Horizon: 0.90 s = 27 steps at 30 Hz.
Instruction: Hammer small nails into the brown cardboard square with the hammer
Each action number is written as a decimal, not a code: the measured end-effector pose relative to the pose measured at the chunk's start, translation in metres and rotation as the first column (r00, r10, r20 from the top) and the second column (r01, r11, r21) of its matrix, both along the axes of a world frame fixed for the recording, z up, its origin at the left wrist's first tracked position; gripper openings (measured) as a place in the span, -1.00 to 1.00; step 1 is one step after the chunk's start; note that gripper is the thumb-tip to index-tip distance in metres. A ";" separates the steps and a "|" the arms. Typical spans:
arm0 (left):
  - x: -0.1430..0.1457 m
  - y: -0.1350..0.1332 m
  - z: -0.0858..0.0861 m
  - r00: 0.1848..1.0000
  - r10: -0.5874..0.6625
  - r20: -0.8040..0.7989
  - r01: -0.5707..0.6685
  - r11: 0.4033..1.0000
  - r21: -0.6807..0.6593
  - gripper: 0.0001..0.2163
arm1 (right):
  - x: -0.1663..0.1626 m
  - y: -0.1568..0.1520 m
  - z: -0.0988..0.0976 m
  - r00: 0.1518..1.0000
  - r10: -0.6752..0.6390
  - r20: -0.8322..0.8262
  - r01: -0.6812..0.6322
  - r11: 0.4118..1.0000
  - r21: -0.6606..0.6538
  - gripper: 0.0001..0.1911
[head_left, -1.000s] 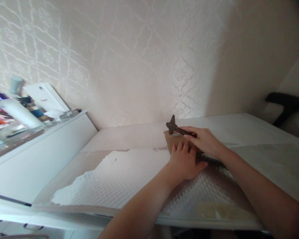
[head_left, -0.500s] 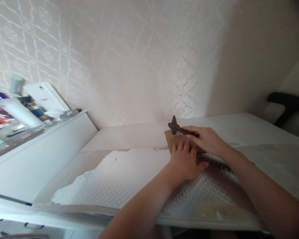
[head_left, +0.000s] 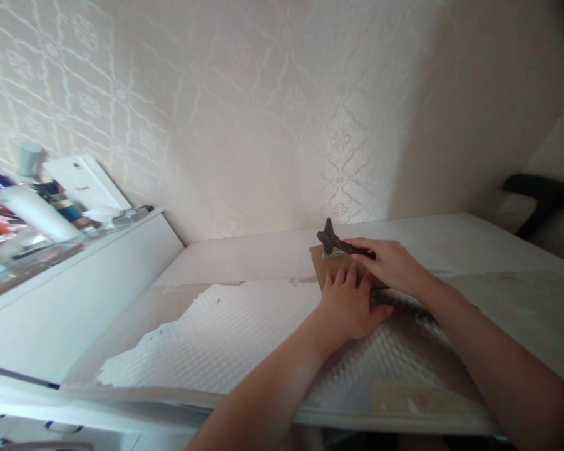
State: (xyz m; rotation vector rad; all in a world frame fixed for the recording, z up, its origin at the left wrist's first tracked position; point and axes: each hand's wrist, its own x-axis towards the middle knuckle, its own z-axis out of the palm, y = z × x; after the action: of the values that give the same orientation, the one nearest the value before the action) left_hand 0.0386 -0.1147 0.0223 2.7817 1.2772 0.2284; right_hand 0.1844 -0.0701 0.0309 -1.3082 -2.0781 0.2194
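Note:
My right hand point(head_left: 389, 266) grips the handle of a small dark brown hammer point(head_left: 327, 237), its head toward the wall. Under the head lies a flat brown piece point(head_left: 320, 266), perhaps cardboard or a notebook cover, with a pale marking near its far edge that is too small to make out. Across the near part of that piece my left hand point(head_left: 350, 307) lies flat, fingers spread and thumb out to the right. I cannot tell whether the hammer head touches the surface.
Beneath my hands spreads a white textured sheet point(head_left: 192, 338) on the white table point(head_left: 244, 254). A white cabinet point(head_left: 89, 300) stands at left, with a white box point(head_left: 91, 185) and several bottles on top. The patterned wall point(head_left: 263, 125) rises behind; a black chair part point(head_left: 544, 188) shows at right.

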 end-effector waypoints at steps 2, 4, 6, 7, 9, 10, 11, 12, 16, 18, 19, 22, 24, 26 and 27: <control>0.000 0.000 -0.001 1.000 -0.002 0.007 0.002 1.000 0.005 -0.39 | 0.000 0.000 0.000 1.000 0.009 0.001 -0.009 1.000 0.005 -0.59; 0.000 0.000 -0.001 1.000 -0.003 0.007 0.003 1.000 0.007 -0.39 | 0.000 -0.001 0.001 1.000 0.011 -0.003 -0.011 1.000 0.010 -0.59; 0.000 0.000 -0.002 1.000 -0.005 0.007 0.005 1.000 0.012 -0.40 | -0.001 -0.001 0.001 1.000 0.009 -0.008 -0.009 1.000 0.014 -0.59; 0.000 0.000 -0.002 1.000 -0.006 0.007 0.006 1.000 0.013 -0.39 | -0.001 -0.001 0.001 1.000 0.008 -0.007 -0.008 1.000 0.016 -0.60; 0.001 0.000 -0.001 1.000 -0.006 0.009 0.006 1.000 0.010 -0.39 | -0.001 -0.002 0.001 1.000 0.016 -0.007 -0.016 1.000 0.020 -0.61; 0.001 0.000 -0.001 1.000 -0.005 0.009 0.005 1.000 0.006 -0.39 | -0.001 -0.002 0.001 1.000 0.023 -0.008 -0.022 1.000 0.021 -0.61; 0.001 0.000 0.000 1.000 -0.003 0.008 0.003 1.000 0.001 -0.39 | 0.000 -0.002 0.002 1.000 0.026 -0.011 -0.026 0.999 0.021 -0.61; 0.001 0.000 0.000 1.000 -0.001 0.006 0.001 1.000 -0.004 -0.39 | 0.001 -0.002 0.003 1.000 0.024 -0.015 -0.024 0.999 0.022 -0.61; 0.000 -0.001 0.000 1.000 -0.001 0.009 0.001 1.000 0.003 -0.38 | 0.005 -0.002 0.005 0.999 -0.015 -0.040 0.016 0.999 0.028 -0.62; 0.000 -0.001 -0.001 1.000 -0.002 0.008 0.002 1.000 0.009 -0.38 | 0.007 -0.002 0.006 0.999 -0.015 -0.050 0.015 1.000 0.012 -0.64; 0.000 -0.001 -0.001 1.000 -0.001 0.005 0.001 1.000 0.010 -0.38 | 0.008 -0.001 0.006 0.999 -0.012 -0.053 0.012 1.000 0.002 -0.64; 0.000 -0.001 -0.002 1.000 0.000 -0.004 0.000 1.000 0.011 -0.38 | 0.009 -0.001 0.005 0.998 -0.015 -0.064 0.014 1.000 -0.011 -0.65; 0.001 0.000 -0.003 1.000 -0.001 0.000 0.001 1.000 0.018 -0.38 | 0.009 -0.001 0.005 0.996 -0.027 -0.082 0.026 1.000 -0.014 -0.65; 0.001 0.000 -0.004 1.000 -0.004 -0.002 0.004 1.000 0.019 -0.36 | 0.010 -0.001 0.006 0.993 -0.046 -0.105 0.045 0.999 -0.018 -0.65; 0.001 0.000 -0.005 1.000 -0.004 -0.007 0.004 1.000 0.017 -0.36 | 0.011 -0.001 0.006 0.992 -0.058 -0.114 0.055 0.998 -0.022 -0.65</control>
State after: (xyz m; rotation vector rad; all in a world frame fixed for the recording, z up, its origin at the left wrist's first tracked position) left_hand 0.0392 -0.1143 0.0178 2.8015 1.2769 0.2307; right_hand 0.1952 -0.0708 0.0373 -1.3323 -1.9450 0.2827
